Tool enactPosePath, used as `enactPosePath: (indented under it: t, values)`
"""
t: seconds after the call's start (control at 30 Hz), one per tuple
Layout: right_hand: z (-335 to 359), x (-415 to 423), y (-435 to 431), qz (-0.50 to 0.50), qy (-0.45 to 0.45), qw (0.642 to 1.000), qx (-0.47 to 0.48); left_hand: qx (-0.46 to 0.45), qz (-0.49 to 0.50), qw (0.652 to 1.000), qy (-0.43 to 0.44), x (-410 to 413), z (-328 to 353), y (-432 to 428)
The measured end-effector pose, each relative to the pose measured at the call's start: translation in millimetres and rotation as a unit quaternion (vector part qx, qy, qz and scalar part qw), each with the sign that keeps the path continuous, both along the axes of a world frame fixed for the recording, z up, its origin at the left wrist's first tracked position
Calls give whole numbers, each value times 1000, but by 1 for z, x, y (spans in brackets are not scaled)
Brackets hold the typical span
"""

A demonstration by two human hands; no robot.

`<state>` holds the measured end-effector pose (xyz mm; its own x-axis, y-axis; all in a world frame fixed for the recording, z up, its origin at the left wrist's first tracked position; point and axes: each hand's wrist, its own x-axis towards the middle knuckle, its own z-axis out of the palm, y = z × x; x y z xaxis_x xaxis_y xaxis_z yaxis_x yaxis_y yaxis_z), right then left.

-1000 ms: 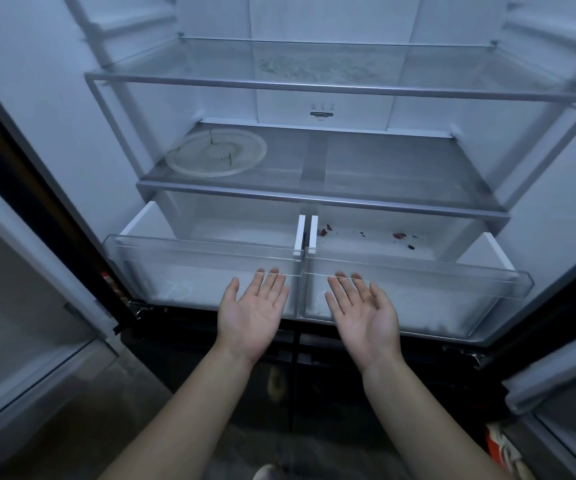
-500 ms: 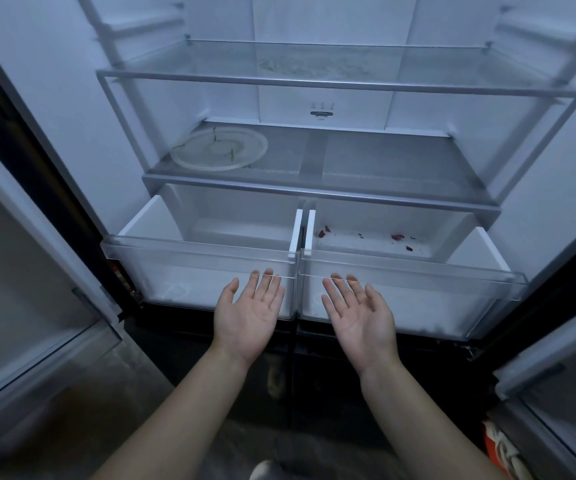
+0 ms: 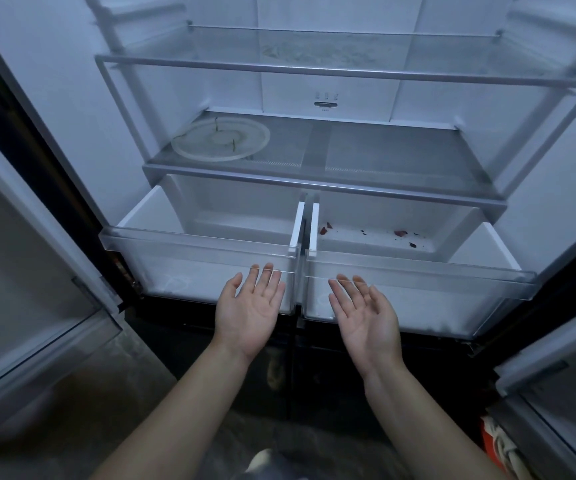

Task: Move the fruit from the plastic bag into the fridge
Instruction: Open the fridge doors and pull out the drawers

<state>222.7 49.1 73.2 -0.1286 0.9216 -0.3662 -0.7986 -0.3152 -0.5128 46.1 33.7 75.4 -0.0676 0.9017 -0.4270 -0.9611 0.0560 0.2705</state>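
No fruit and no plastic bag anywhere in view; nothing held. Open fridge (image 3: 54,98) ahead, both crisper drawers pulled out: left drawer (image 3: 206,252) bare, right drawer (image 3: 418,271) dotted with red scraps (image 3: 400,233). Left hand (image 3: 249,308) and right hand (image 3: 366,315) palm-up just before the drawer fronts, fingers straight, left ones close together, right ones slightly fanned, tips at the clear lips. Probably time to fetch the bag: then lower fruit gently into the cleaner left drawer, well under the round glass plate (image 3: 220,140) on the shelf above.
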Motion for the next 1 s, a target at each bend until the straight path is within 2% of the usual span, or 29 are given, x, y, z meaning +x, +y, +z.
enactPosePath:
  t: [0.47, 0.53, 0.6, 0.63, 0.73, 0.8, 0.87, 0.9, 1.0]
  values:
    - [-5, 6, -8, 17, 3, 1000, 21, 12, -14, 1000, 6, -1, 5, 0]
    - [-6, 12, -6, 41, -53, 997, 27, 3, -40, 998, 49, -2, 9, -2]
    - [-5, 23, -4, 96, -186, 977, 40, -19, -110, 983, 147, -1, 15, -5]
    - [-4, 30, -4, 127, -268, 954, 51, -26, -155, 963, 219, 2, 18, -6]
    - [7, 55, -3, 138, -449, 876, 112, 10, -213, 861, 461, 16, 35, -10]
    - [20, 71, -2, 93, -505, 842, 167, 69, -176, 776, 602, 27, 45, -8]
    - [30, 86, 0, 26, -566, 795, 216, 147, -142, 674, 710, 39, 51, -2]
    - [34, 94, 2, -8, -616, 752, 236, 182, -130, 607, 762, 46, 51, 3]
    - [34, 115, 15, -74, -769, 561, 296, 272, -83, 386, 878, 70, 44, 23]
